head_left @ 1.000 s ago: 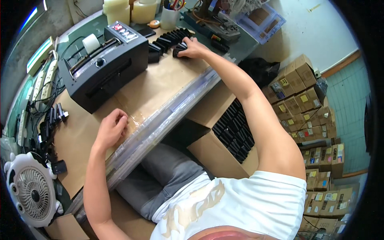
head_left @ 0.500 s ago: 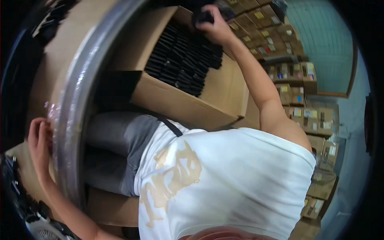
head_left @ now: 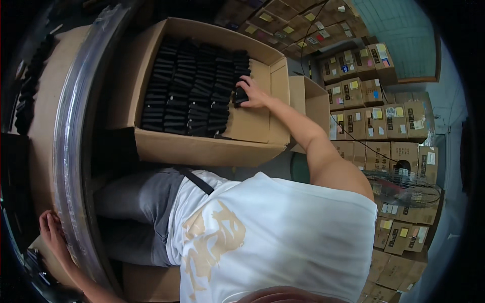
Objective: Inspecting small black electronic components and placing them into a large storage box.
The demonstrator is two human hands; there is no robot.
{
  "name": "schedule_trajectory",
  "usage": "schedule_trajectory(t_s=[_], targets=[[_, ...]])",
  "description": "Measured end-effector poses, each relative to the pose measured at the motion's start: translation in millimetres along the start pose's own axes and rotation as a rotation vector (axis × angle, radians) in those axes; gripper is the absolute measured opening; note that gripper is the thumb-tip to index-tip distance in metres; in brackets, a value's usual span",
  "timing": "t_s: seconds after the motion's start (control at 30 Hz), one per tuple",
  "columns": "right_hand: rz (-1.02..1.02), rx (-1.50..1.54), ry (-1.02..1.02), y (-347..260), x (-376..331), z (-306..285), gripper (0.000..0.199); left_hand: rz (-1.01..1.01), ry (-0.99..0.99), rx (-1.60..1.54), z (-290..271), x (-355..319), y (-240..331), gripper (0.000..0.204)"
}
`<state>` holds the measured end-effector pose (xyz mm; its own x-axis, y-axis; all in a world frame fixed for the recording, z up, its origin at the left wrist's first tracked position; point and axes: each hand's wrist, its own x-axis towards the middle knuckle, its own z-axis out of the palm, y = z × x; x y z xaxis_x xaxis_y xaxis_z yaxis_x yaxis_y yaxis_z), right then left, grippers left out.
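An open cardboard carton [head_left: 212, 149] stands ahead of me, with black pieces [head_left: 187, 91] packed upright in tight rows in its left and middle part. Their exact kind does not show. Inside the carton, at the right end of these rows, my right hand [head_left: 255, 94] is closed around a black piece [head_left: 240, 96] of the same look. Some of that piece is hidden by my fingers. At the far left my left hand [head_left: 54, 235] lies on the brown work table [head_left: 43, 177], fingers stretched out, beside the plastic-wrapped table edge [head_left: 70, 166].
More black pieces [head_left: 33, 86] lie in a row along the table. A smaller open carton [head_left: 316, 98] stands right of the large one. Stacked cartons [head_left: 379, 121] with stickers line the right side, a fan [head_left: 404, 187] before them. Bare cardboard shows at the carton's right.
My right hand has come from the carton's far side down to the right end of the rows, still holding a black piece. My left hand stays at the table edge. The view has shifted.
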<state>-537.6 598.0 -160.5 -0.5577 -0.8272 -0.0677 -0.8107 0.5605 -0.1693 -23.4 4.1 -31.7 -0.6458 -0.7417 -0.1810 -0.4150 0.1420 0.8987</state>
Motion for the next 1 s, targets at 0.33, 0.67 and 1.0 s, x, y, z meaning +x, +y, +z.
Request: schedule_trajectory(t_s=[0.33,0.67,1.0], targets=[[0.388,0.143,0.171,-16,-32,31,0.092,-0.041,-0.021,-0.007,-9,2,-11,0.022],[0.723,0.638,0.174,-18,-1,35,0.081,0.022,0.005,0.015,-4,-1,-8,0.018],[0.793,0.771,0.384,-29,-3,43,0.056,0.046,-0.025,0.053,-7,-1,-7,0.018]])
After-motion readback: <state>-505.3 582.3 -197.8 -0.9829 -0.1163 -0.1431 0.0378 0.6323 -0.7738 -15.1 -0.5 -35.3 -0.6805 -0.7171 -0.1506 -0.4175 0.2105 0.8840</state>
